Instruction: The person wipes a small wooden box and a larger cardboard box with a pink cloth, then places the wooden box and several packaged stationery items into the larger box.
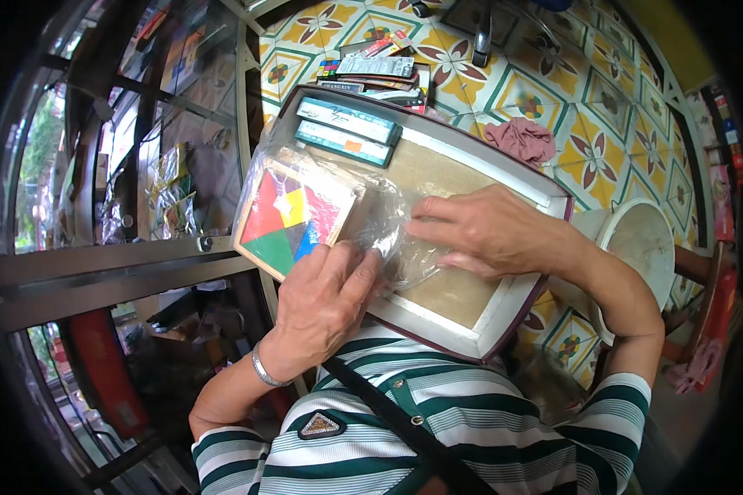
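A wooden-framed tangram puzzle (285,216) with red, green, yellow and blue pieces lies at the left of a shallow box, inside a clear plastic bag (384,216). My left hand (326,293) is closed on the bag beside the puzzle's near right corner, its fingertips touching the frame. To the right, my right hand (479,231) holds the loose end of the bag with bent fingers. Its fingertips are partly hidden by the shiny film. Under both hands sits the shallow box (450,318), with a white inner wall, dark red outside and tan bottom.
Two teal-and-white cartons (347,130) lie in the box's far left corner. Beyond it, a pile of small packages (376,74) rests on the tiled floor (520,99). A pink cloth (520,140) lies past the far edge. A round white stool seat (640,256) stands at right, a glass cabinet (107,264) at left.
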Demonstrator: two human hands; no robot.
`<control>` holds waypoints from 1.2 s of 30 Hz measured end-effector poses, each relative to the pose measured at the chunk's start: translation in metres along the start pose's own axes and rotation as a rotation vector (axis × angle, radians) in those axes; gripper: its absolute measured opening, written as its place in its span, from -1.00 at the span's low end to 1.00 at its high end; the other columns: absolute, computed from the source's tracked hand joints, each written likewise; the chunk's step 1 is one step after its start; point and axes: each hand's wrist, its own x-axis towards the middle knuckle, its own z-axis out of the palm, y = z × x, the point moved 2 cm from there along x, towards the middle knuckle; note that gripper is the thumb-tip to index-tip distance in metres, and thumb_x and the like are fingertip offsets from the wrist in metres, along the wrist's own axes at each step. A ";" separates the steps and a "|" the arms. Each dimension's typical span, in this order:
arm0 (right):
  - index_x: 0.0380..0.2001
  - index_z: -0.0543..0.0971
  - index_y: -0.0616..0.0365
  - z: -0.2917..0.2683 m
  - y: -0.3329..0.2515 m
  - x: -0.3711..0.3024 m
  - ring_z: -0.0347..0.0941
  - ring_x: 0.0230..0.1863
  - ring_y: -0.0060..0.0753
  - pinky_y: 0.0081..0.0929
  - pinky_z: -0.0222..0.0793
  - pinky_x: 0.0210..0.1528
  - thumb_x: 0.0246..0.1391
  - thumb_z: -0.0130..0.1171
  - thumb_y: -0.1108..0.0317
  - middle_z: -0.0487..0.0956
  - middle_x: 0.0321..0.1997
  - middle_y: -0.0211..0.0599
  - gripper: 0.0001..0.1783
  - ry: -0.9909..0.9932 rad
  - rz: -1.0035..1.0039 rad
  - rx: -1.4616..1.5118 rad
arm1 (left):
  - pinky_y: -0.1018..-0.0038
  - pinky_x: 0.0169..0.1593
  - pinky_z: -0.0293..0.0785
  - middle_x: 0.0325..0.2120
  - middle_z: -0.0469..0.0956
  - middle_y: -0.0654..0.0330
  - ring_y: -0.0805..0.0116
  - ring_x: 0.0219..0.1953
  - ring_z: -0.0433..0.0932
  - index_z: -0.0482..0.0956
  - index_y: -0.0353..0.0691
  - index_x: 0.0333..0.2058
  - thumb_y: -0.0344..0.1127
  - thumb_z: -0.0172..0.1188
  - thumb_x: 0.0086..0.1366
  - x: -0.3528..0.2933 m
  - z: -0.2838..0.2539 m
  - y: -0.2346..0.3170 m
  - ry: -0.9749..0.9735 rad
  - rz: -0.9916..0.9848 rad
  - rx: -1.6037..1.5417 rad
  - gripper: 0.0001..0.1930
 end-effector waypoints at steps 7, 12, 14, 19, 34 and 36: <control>-0.26 0.49 0.25 0.004 0.005 -0.006 0.54 -0.25 -0.01 -0.17 0.46 -0.28 -0.01 0.22 0.43 0.46 -0.27 -0.11 -0.77 -0.127 0.113 -0.060 | 0.27 -0.27 0.52 -0.23 0.50 0.04 0.06 -0.29 0.55 0.49 -0.25 0.07 -0.43 0.39 0.06 0.029 -0.011 0.003 -0.179 0.017 -0.041 -0.46; -0.25 0.51 0.18 -0.007 0.002 -0.017 0.52 -0.23 -0.04 -0.17 0.46 -0.28 0.00 0.25 0.33 0.42 -0.22 -0.11 -0.75 0.145 0.186 0.059 | 0.25 0.06 0.43 -0.06 0.50 0.05 0.02 0.03 0.47 0.50 -0.21 0.08 -0.37 0.43 -0.01 0.087 -0.040 -0.020 -0.364 0.177 0.041 -0.39; -0.24 0.51 0.17 -0.008 -0.005 -0.015 0.51 -0.21 -0.06 -0.17 0.47 -0.28 0.00 0.26 0.30 0.41 -0.19 -0.10 -0.73 0.152 0.198 0.013 | 0.23 0.12 0.39 0.01 0.48 0.05 0.06 0.09 0.45 0.47 -0.21 0.11 -0.25 0.49 -0.09 0.108 -0.041 -0.037 -0.474 0.240 0.063 -0.28; -0.22 0.51 0.25 0.043 -0.015 -0.004 0.51 -0.16 -0.11 -0.15 0.49 -0.27 -0.02 0.25 0.33 0.40 -0.17 -0.03 -0.69 -0.025 0.214 -0.210 | 0.21 0.19 0.33 0.05 0.47 0.04 0.10 0.14 0.44 0.37 -0.30 0.19 -0.02 0.56 -0.23 0.147 -0.020 -0.055 -0.999 0.145 0.118 -0.02; -0.36 0.43 0.14 -0.003 -0.026 -0.019 0.48 -0.35 -0.12 -0.22 0.39 -0.40 -0.16 0.22 0.47 0.39 -0.32 -0.24 -0.76 0.220 0.201 -0.139 | 0.23 0.15 0.23 -0.13 0.41 0.07 0.09 0.07 0.38 0.57 -0.20 -0.11 -0.20 0.32 -0.04 0.132 -0.003 -0.067 -0.960 0.347 -0.100 -0.54; -0.32 0.46 0.14 0.000 -0.037 -0.016 0.50 -0.33 -0.16 -0.27 0.40 -0.40 -0.13 0.28 0.37 0.42 -0.29 -0.24 -0.73 0.195 0.187 -0.181 | 0.21 0.15 0.23 -0.12 0.41 0.08 0.10 0.07 0.39 0.57 -0.21 -0.16 -0.27 0.28 0.00 0.128 0.000 -0.070 -0.872 0.406 -0.142 -0.63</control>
